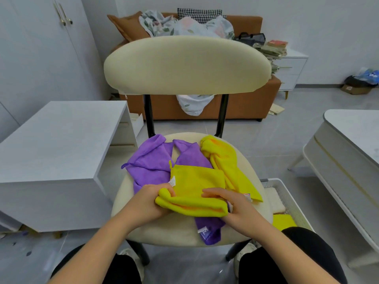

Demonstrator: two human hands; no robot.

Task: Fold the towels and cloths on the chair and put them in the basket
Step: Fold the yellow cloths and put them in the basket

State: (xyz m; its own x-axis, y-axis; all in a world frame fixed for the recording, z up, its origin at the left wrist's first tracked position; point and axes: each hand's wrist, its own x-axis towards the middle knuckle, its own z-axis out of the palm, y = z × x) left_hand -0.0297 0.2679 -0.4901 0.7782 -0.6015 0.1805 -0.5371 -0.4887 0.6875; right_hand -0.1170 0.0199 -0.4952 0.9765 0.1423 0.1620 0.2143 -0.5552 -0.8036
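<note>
Yellow cloth point(196, 181) looks soft, light (floppy too); left grip point(147, 203) pinches its folded edge; right grip point(238, 208) clasps the other end.

The left forearm point(106, 238) and right forearm point(274, 242) angle inward toward the folded yellow cloth point(194, 187). The left hand point(150, 201) pinches its left end; the right hand point(235, 206) grips its right end.

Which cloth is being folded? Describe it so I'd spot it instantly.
On the cream chair, look at the seat's near edge: the left hand and right hand grip a folded yellow cloth. Unlike the crumpled yellow cloth beside it and the purple cloths, it lies squared and flat.
</note>
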